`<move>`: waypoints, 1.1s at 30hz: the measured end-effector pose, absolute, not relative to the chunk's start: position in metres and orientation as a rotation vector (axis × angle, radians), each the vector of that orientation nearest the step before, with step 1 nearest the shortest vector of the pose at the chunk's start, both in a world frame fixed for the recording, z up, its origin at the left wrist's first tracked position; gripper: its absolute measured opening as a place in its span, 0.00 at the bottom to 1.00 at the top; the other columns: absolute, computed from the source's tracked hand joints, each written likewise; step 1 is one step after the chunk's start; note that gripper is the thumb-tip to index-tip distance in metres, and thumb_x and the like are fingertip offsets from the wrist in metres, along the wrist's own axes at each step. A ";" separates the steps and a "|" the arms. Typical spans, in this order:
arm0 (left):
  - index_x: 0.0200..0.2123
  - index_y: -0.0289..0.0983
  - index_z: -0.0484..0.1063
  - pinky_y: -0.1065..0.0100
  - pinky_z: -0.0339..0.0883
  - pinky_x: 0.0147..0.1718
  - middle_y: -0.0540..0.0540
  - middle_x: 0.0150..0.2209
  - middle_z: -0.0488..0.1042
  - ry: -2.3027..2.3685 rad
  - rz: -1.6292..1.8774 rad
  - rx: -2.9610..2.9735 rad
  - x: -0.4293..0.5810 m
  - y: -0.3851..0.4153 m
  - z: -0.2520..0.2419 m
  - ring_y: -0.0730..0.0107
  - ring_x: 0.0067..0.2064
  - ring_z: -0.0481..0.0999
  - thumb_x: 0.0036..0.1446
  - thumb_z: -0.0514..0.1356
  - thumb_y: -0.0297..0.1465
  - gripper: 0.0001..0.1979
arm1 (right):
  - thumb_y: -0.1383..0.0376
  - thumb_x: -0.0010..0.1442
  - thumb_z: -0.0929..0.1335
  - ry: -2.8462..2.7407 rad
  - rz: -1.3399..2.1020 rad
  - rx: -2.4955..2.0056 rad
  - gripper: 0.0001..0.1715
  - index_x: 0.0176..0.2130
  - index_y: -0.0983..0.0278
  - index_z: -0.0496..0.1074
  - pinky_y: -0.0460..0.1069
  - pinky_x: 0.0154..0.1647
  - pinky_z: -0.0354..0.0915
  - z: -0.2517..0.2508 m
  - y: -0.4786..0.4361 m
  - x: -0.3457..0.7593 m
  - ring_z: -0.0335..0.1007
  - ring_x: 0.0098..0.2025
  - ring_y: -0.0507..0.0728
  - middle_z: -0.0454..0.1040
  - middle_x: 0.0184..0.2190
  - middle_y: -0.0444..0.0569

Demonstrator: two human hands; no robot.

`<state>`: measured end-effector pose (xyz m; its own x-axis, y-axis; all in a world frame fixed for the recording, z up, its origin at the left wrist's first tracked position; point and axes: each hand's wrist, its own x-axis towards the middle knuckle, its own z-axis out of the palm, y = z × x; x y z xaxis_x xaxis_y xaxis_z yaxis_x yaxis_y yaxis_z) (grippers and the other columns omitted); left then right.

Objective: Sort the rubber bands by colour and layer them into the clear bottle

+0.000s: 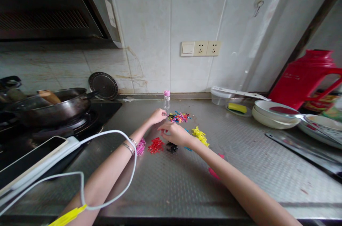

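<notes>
My left hand (158, 116) is at the left edge of a mixed pile of small coloured bands, like hair elastics (179, 116). Its thumb and fingertips are pinched together; anything between them is too small to make out. My right hand (175, 134) hovers above a black pile (172, 147), partly covering it, fingers curled to a pinch whose contents I cannot make out. Red bands (155, 145) lie to its left, and purple ones (140, 147) beside my left wrist. Yellow bands (200, 136) lie to the right; some blue and pink ones (213, 173) are partly hidden by my right arm.
A small clear bottle with a pink cap (166, 99) stands by the wall. At left are a pan (53, 106) on the stove and a white cable (133, 169) looping over my left forearm. Stacked bowls (272, 117), a cleaver-like blade (301, 151) and a red thermos (304, 78) occupy the right.
</notes>
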<state>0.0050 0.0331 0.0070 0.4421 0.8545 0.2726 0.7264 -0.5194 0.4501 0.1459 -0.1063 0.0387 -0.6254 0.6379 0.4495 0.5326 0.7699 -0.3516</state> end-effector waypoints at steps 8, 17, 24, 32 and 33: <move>0.26 0.32 0.75 0.72 0.57 0.27 0.44 0.23 0.73 1.438 0.682 2.502 0.010 0.036 0.005 0.72 0.25 0.67 0.47 0.57 0.31 0.09 | 0.67 0.54 0.62 -2.117 0.155 -1.138 0.14 0.40 0.63 0.72 0.46 0.38 0.61 0.041 -0.064 0.199 0.67 0.36 0.52 0.74 0.35 0.49; 0.26 0.32 0.75 0.72 0.58 0.27 0.44 0.24 0.74 1.432 0.763 2.450 0.009 0.043 -0.001 0.72 0.26 0.69 0.48 0.58 0.33 0.10 | 0.65 0.53 0.62 -1.923 0.115 -1.502 0.14 0.38 0.61 0.73 0.45 0.37 0.61 0.017 -0.032 0.251 0.68 0.36 0.53 0.74 0.36 0.47; 0.27 0.32 0.75 0.71 0.61 0.30 0.43 0.27 0.75 1.329 0.777 2.356 -0.018 0.027 0.014 0.70 0.30 0.71 0.45 0.58 0.32 0.10 | 0.64 0.52 0.62 -1.991 0.122 -1.681 0.16 0.39 0.59 0.73 0.44 0.34 0.60 0.009 -0.031 0.256 0.68 0.35 0.53 0.74 0.36 0.47; 0.26 0.33 0.75 0.74 0.59 0.30 0.46 0.27 0.76 1.224 0.533 2.265 -0.076 -0.015 0.048 0.71 0.30 0.71 0.43 0.59 0.33 0.10 | 0.63 0.49 0.64 -2.104 0.138 -1.647 0.17 0.41 0.59 0.73 0.44 0.34 0.59 0.002 -0.032 0.252 0.68 0.37 0.54 0.74 0.38 0.48; 0.26 0.33 0.75 0.74 0.59 0.30 0.46 0.27 0.76 1.212 0.481 2.276 -0.083 -0.022 0.052 0.71 0.30 0.71 0.43 0.59 0.34 0.10 | 0.64 0.50 0.64 -2.106 0.137 -1.654 0.16 0.40 0.59 0.73 0.44 0.34 0.59 0.001 -0.032 0.251 0.68 0.37 0.54 0.74 0.37 0.48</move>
